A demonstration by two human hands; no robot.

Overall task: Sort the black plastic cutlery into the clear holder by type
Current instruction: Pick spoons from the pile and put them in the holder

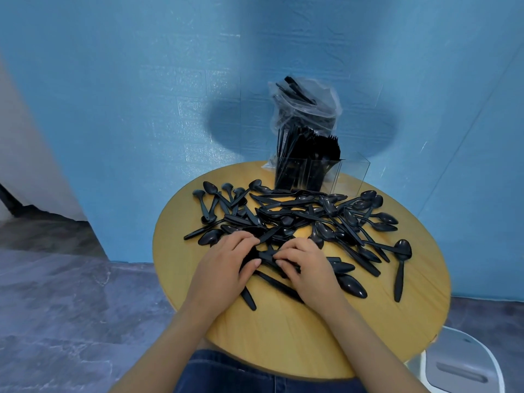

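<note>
On the round wooden table, near its front edge, both hands work in the pile of black cutlery. The left hand has its fingers curled over some pieces, and the right hand curls its fingers around a few black handles between the two hands; how many pieces each one holds I cannot tell. I think the step in hand is to gather knives from the heap. To do it well, it is better to line the handles in one direction, keep only one type in the bundle, and lift it free before carrying, so that no spoon hangs on. The clear holder stands at the far edge of the table, well apart from the hands. I count three compartments: two hold upright black pieces and the right one looks empty. One plastic bag with more cutlery rests behind the holder. The loose pieces are too many and too crossed to count exactly; there are several dozen, mostly spoons with some knives.
</note>
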